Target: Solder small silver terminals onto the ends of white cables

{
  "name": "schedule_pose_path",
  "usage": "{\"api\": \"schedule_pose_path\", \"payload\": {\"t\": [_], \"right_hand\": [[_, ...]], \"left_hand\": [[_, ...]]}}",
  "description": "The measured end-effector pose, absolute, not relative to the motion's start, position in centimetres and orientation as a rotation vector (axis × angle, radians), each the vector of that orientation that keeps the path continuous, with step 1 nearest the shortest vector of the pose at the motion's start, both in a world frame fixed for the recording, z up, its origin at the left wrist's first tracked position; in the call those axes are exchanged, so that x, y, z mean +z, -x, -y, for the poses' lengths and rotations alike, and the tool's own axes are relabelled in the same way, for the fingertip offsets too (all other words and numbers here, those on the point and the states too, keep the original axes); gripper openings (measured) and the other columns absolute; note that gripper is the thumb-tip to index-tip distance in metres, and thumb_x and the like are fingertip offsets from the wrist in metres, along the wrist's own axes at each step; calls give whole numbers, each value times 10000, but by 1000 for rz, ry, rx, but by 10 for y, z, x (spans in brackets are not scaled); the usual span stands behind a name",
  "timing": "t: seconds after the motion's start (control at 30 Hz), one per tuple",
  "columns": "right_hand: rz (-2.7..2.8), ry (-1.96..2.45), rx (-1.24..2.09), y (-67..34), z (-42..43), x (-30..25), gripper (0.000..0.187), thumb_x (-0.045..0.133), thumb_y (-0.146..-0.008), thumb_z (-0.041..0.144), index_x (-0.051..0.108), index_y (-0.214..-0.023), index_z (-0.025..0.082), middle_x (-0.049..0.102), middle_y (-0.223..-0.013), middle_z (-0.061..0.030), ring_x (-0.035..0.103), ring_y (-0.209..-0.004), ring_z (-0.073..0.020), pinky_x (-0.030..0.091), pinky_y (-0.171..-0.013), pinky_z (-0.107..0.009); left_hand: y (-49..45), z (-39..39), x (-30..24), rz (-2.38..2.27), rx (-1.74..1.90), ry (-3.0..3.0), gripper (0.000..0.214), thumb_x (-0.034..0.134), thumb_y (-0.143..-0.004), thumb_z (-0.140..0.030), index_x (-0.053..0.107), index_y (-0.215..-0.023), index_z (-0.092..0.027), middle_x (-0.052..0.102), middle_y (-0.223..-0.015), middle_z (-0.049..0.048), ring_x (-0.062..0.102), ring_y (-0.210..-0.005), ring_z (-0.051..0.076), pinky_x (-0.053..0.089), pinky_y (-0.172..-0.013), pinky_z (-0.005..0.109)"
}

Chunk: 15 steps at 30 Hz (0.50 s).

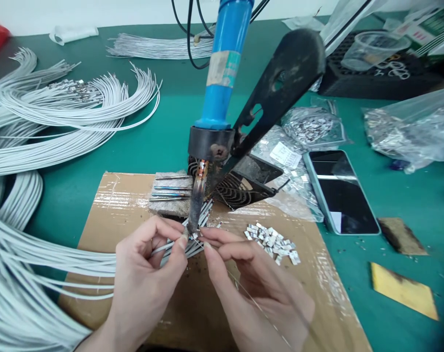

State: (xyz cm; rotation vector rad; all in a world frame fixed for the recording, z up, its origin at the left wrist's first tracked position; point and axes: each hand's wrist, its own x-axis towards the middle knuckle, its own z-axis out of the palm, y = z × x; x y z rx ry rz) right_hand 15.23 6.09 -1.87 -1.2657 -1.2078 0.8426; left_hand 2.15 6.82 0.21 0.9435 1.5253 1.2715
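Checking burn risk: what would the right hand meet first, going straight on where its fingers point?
Probably the soldering iron tip, just ahead of the right hand, with the left hand beyond it. Depth is unclear in this single view, so it could pass slightly beneath the tip.

Glossy plastic soldering-iron handle [219,100], dull metal tip [197,205]
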Motion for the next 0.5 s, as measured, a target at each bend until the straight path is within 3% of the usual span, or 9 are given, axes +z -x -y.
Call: {"api": "schedule_pose_path", "payload": {"t": [0.5], "right_hand": [[1225, 1262, 851, -152, -61, -22, 186, 756, -927, 120, 697, -809, 252, 845, -1021, 20, 818, -907, -116, 612, -843, -172]], "left_hand": [[-21, -70, 0, -1530, 1287, -956, 195, 753, -830, -60, 739, -710, -214, 787, -830, -48, 753, -698, 57, 564, -680, 61]]}}
